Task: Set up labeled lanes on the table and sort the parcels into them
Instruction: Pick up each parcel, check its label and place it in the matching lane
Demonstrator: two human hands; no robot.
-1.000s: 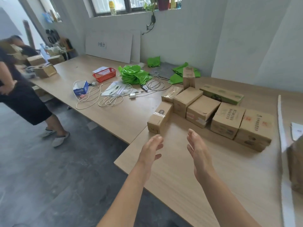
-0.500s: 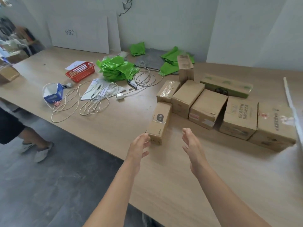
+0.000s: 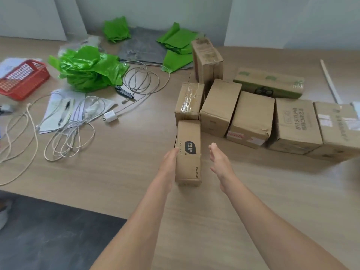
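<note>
Left hand point(image 3: 169, 165) flat against the narrow carton point(image 3: 188, 152), right hand point(image 3: 220, 165) open just beside it — squeeze both sides evenly, then lift straight.

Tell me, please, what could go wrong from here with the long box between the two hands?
Only the left hand touches the long box, on its left side; the right hand is apart, so a one-sided push might twist it. Its far end sits close against the taped box, which could get nudged. Loose cables lie to the left and may snag it if slid that way.
</note>
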